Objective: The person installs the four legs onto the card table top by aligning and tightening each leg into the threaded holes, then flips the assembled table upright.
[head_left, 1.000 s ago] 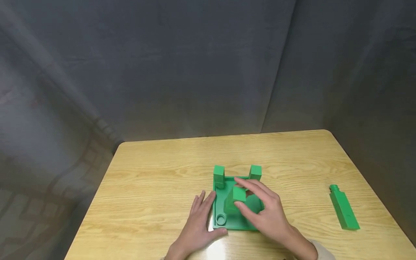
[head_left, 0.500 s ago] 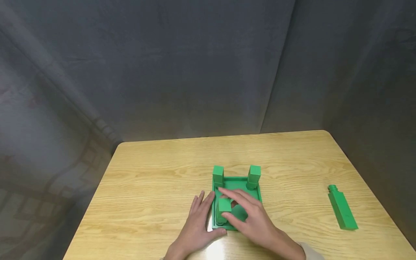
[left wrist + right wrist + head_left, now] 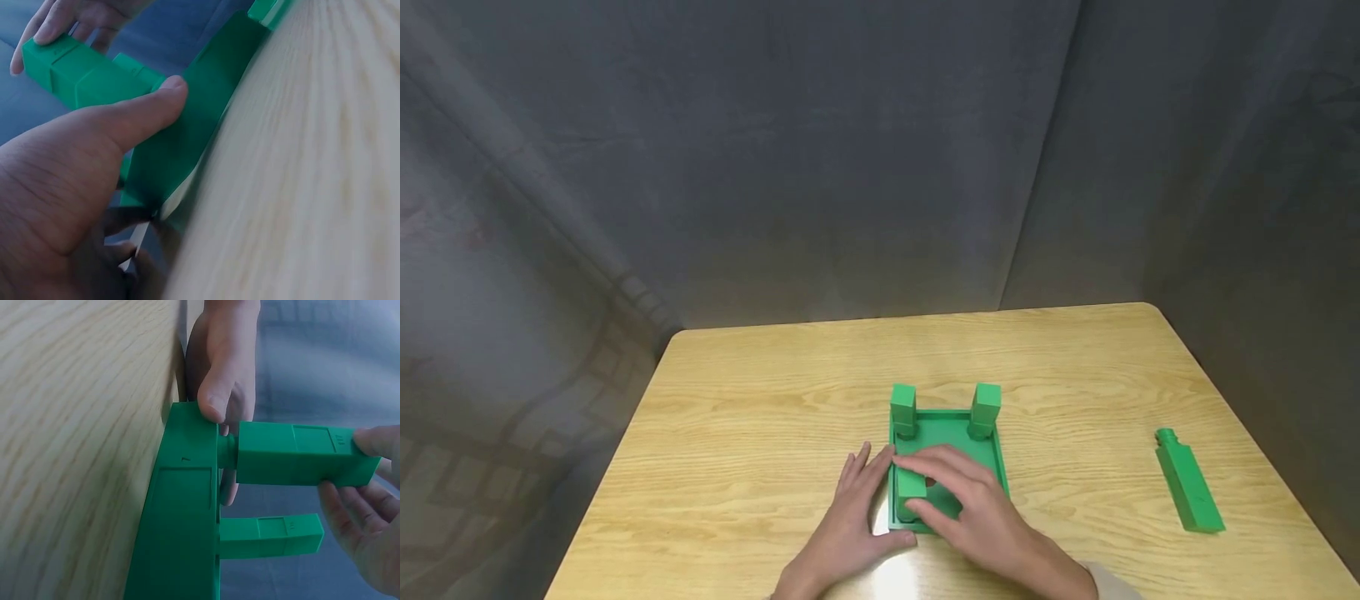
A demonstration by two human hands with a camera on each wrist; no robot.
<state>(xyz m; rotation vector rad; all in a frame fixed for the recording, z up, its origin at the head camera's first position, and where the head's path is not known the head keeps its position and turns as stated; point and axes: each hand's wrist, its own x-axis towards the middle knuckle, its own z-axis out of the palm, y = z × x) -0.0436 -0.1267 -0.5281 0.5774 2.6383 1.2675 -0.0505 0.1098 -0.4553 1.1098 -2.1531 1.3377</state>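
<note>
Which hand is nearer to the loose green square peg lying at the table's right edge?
Right. The right hand holds a peg over the green base plate, on the side toward the loose green square peg; the left hand steadies the plate's far side.

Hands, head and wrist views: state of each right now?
Left hand: fingers fairly straight, thumb pressing the green base edge, steadying it; open.
Right hand: fingertips pinching the green post standing in the base's near-left socket; closed on it.

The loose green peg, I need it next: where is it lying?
In the head view the loose green peg lies flat near the right edge of the wooden table, well apart from the green base plate and both hands.
</note>
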